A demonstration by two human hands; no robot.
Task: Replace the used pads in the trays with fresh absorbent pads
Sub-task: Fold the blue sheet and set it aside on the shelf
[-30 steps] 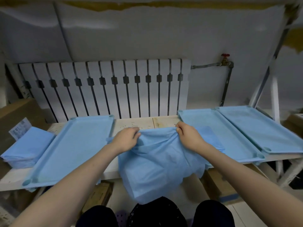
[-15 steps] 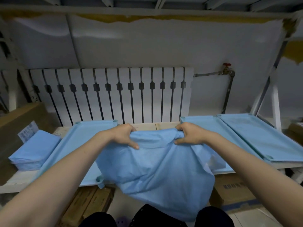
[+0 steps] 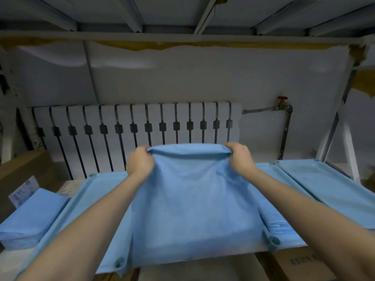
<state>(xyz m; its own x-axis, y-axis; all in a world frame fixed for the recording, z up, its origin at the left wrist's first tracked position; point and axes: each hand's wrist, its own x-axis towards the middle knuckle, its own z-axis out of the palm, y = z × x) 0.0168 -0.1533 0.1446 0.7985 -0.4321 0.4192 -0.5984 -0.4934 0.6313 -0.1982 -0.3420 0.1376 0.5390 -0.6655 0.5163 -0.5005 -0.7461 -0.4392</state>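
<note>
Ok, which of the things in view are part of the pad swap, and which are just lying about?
In the job: blue pad, gripped by the left hand and right hand; left tray; middle tray; right tray; folded pad stack at far left.

Lying about: radiator; red valve; cardboard box below the shelf.

Dim, cool, bluish light fills the frame, its source out of view. A pale sheen lies on the wall (image 3: 121, 63) at upper left. The wide lens bows the overhead beam (image 3: 182, 36) and stretches the edges. The pad (image 3: 194, 199) shows only faint shadows. Fine detail is soft, most of all along the lower corners.
</note>
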